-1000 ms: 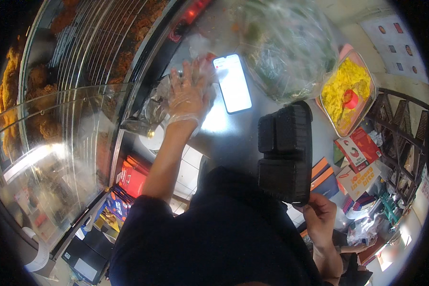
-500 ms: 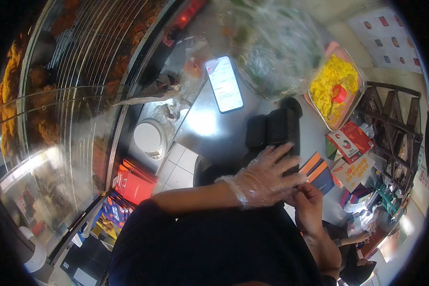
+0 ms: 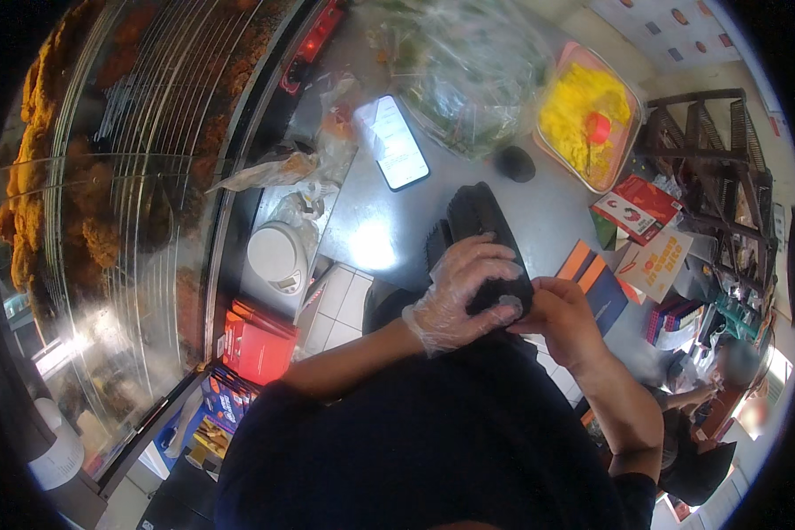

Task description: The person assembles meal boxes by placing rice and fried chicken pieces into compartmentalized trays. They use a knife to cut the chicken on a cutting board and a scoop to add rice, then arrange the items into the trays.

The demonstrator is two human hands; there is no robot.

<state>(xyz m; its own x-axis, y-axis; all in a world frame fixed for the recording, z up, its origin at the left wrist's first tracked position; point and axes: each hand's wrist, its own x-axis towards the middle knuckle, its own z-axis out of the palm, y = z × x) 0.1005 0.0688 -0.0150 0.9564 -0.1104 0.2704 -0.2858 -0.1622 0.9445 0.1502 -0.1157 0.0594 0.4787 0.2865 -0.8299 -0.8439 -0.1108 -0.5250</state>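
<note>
My left hand [image 3: 470, 291], in a clear plastic glove, curls over a long black ridged object [image 3: 484, 221], which looks like a stack of nested black trays. Its fingers wrap the near end, close to my body. My bare right hand [image 3: 561, 318] is closed at the right side of that same near end, its fingertips pinched against the edge; what exactly they pinch is hidden. A second dark ridged part shows just left of the object. Beyond it, a small black round thing [image 3: 514, 163] stands on the metal counter [image 3: 371, 208].
A lit phone [image 3: 391, 143], a clear bag of greens [image 3: 468, 79] and a tray of yellow food [image 3: 583, 115] with a red scoop lie beyond my hands. Leftward are a white scale [image 3: 276, 256] and a glass display case [image 3: 115, 194]. Another person [image 3: 693, 450] is at the lower right.
My left hand's spread fingers have curled around the black object, which now lies tilted. My right hand has moved up to its near right edge. The whole view has shifted slightly.
</note>
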